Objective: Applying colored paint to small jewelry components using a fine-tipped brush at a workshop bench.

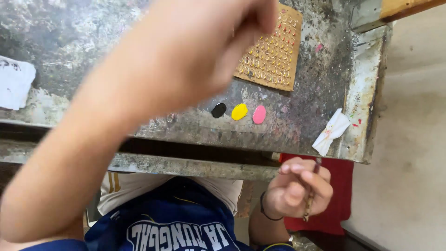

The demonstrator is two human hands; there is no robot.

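cardboard sheet [272,51] of small rings lies up top on the stained surface [320,93], left hand [204,51] blurred over it, grip unclear; black [218,110], yellow [239,112], pink [259,114] paint dabs below; right hand [299,188] pinches a thin stick [311,193], best kept steady.

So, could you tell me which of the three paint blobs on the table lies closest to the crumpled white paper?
The pink blob, rightmost in the row, past the black and yellow ones; the paper lies to its right.
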